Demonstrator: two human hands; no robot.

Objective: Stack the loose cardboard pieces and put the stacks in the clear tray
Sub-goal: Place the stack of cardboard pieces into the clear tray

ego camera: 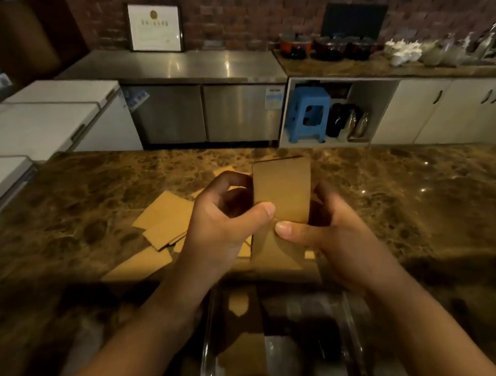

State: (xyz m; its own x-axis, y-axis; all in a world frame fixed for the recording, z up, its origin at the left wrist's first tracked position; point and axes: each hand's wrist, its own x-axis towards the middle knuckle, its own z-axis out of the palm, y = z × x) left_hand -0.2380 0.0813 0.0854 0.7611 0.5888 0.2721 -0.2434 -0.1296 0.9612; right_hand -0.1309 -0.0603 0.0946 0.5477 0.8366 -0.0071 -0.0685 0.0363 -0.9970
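Both hands clamp one small cardboard stack (282, 191) upright above marble counter (415, 195): left hand (225, 218) thumb pressed on near face, fingers curled behind left edge; right hand (328, 235) thumb pinching lower edge, fingers behind right side. Stack: flat tan rectangles, rounded corners; piece count unreadable. Loose cardboard pieces (164, 219) scattered flat on counter just beyond and left of hands, overlapping, at least five. One clear tray (210, 350) nearest camera, below wrists, glossy, cardboard inside
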